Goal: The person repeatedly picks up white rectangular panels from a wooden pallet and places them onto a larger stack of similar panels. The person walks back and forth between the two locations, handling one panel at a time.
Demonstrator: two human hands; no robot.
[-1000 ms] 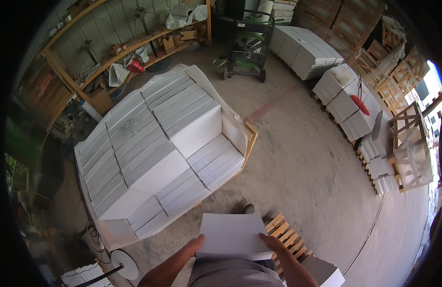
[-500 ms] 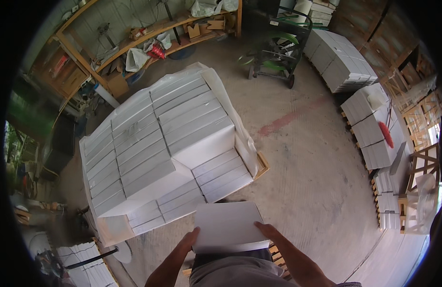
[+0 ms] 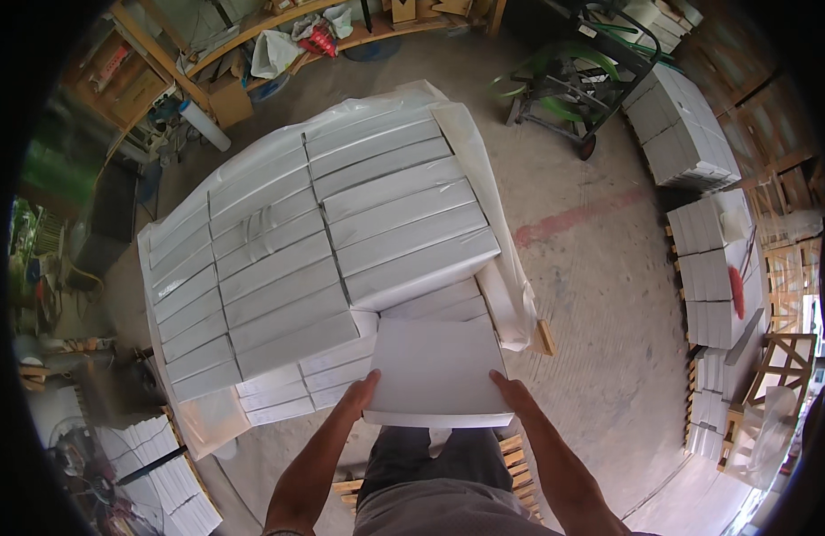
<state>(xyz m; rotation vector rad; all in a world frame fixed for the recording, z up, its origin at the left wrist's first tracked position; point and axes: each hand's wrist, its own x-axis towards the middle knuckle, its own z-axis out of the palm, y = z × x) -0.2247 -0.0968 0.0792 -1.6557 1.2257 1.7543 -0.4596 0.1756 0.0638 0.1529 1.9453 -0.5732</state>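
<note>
I hold a flat white wrapped pack (image 3: 437,371) in front of my waist with both hands. My left hand (image 3: 359,397) grips its left edge and my right hand (image 3: 514,391) grips its right edge. The pack hangs just over the near, lower corner of a big stack of white packs (image 3: 314,259) on a pallet, loosely covered with clear plastic sheeting (image 3: 488,196). The stack is several layers high on the far side and lower near me. My legs (image 3: 435,473) show below the pack.
A wooden pallet (image 3: 512,457) lies under my feet. A green hand cart (image 3: 569,76) stands at the back right. More stacks of white packs (image 3: 685,125) line the right side. Shelves with clutter (image 3: 207,62) run along the back left. Loose packs (image 3: 162,473) lie lower left.
I have stepped closer to the big stack. The pack in my hands has moved forward and now overlaps the stack's near corner. Both hands keep their grip.
</note>
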